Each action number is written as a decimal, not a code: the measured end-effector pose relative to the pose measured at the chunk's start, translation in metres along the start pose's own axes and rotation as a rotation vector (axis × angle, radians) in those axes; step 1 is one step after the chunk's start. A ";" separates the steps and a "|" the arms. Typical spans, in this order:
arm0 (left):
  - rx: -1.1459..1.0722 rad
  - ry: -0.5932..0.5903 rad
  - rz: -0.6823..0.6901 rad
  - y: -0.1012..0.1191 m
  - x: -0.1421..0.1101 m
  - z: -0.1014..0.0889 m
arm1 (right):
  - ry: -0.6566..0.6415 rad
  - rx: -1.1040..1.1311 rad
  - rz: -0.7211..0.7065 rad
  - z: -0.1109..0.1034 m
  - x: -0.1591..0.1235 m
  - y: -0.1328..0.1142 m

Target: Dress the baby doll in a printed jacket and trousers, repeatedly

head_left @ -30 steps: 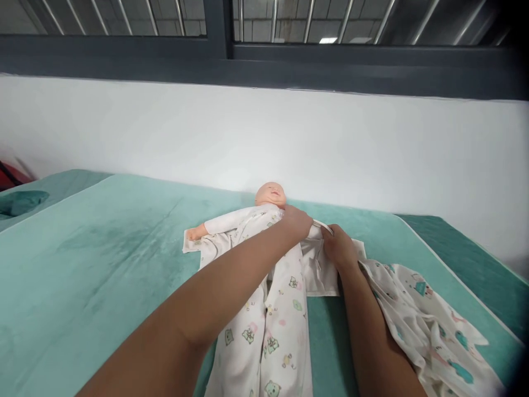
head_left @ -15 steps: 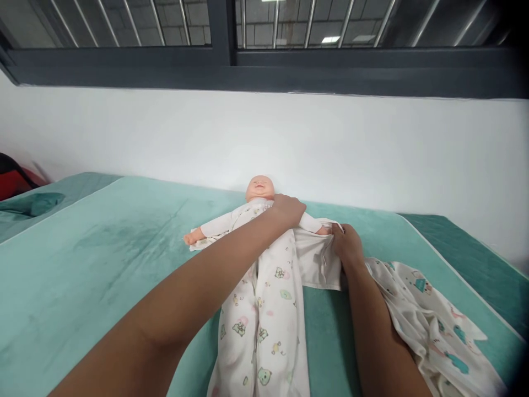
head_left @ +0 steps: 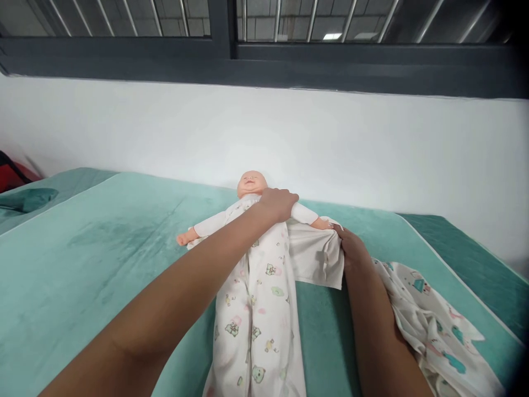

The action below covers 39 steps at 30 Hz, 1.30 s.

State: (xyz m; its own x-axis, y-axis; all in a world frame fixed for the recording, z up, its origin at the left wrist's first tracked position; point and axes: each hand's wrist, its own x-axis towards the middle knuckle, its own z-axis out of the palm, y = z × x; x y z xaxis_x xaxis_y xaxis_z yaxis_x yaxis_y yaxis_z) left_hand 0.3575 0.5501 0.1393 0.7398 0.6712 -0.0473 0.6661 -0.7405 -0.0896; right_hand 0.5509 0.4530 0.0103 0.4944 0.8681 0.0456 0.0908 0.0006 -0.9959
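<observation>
A baby doll (head_left: 252, 182) lies face up on the green covering, its head toward the wall and both arms spread. It wears a white long-sleeved top and white printed pants (head_left: 264, 320). My left hand (head_left: 280, 204) is closed at the doll's shoulder on the right side, fingers curled round the upper sleeve and partly hidden. A white garment flap (head_left: 314, 253) spreads beneath the doll's outstretched arm. My right hand (head_left: 351, 245) pinches the flap's upper outer edge, beside the doll's small hand (head_left: 322, 223).
A crumpled white printed cloth (head_left: 438, 314) lies by my right forearm. The green covering (head_left: 103, 275) reaches a white wall (head_left: 351, 143) under a dark window frame (head_left: 289, 69). Something red and black (head_left: 12, 173) stands at the far left.
The whole view has shifted slightly, so the doll and my left hand appear a little further left and higher. Both hands keep their places on the sleeve and flap.
</observation>
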 end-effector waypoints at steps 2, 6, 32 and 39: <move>-0.019 0.014 -0.004 -0.003 0.000 0.000 | -0.081 0.060 0.056 -0.001 -0.001 -0.003; -0.059 0.017 -0.017 -0.008 0.000 0.002 | -0.100 0.242 0.178 -0.001 -0.002 -0.006; -0.042 -0.032 0.006 0.027 0.005 0.035 | 0.536 0.504 0.029 -0.008 0.004 -0.007; -0.361 0.491 -0.040 0.018 -0.069 0.053 | 0.236 -0.148 -0.423 0.050 -0.028 -0.027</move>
State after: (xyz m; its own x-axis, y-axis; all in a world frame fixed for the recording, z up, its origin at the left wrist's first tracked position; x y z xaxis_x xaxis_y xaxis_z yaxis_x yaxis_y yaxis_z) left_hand 0.3132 0.4924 0.0887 0.6135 0.6682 0.4208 0.6211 -0.7374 0.2655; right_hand 0.4916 0.4534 0.0321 0.5682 0.6710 0.4764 0.4384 0.2430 -0.8653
